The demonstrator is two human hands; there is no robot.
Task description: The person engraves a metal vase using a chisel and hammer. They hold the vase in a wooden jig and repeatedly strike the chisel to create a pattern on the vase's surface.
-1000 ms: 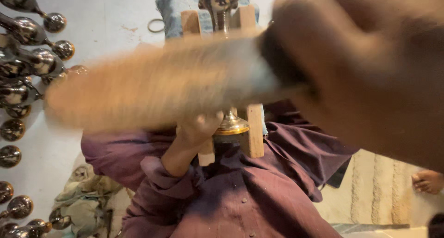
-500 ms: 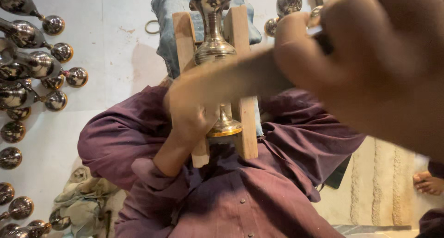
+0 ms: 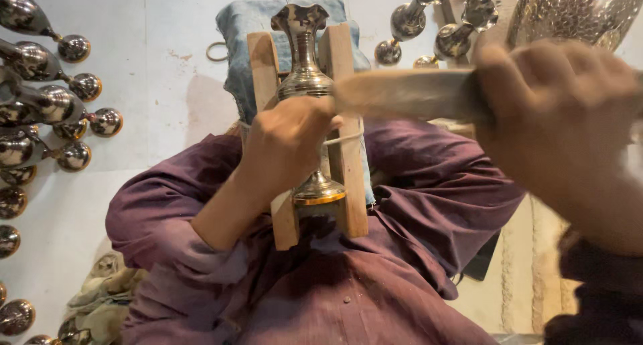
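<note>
While the pale, scuffed floor (image 3: 154, 70) spreads out under everything, I take the wooden cradle (image 3: 338, 130), two upright slats, as my marker. Item: a folded blue cloth (image 3: 234, 43) lies behind the cradle's far end. Item: rows of polished metal vase pieces (image 3: 47, 104), bulbous with round feet, lie on the floor well to the left of the cradle; a few more of the same (image 3: 435, 23) lie beyond it to the right, beside a large hammered metal vessel (image 3: 569, 10) at the upper edge. Item: a crumpled dull rag (image 3: 94, 298) lies near the cradle's lower left. Item: the metal vase (image 3: 305, 57), silvery, with a flared scalloped mouth, slim neck, rounded body and a gold-banded foot, lies lengthwise between the two slats, over my lap in its purple garment (image 3: 335, 285). My left hand (image 3: 284, 147) is closed around the vase's body, fingers wrapped across it. My right hand (image 3: 556, 124), blurred, is clenched on the handle of a long flat tool (image 3: 402, 94), whose far end reaches the cradle's right slat beside the vase's shoulder.
</note>
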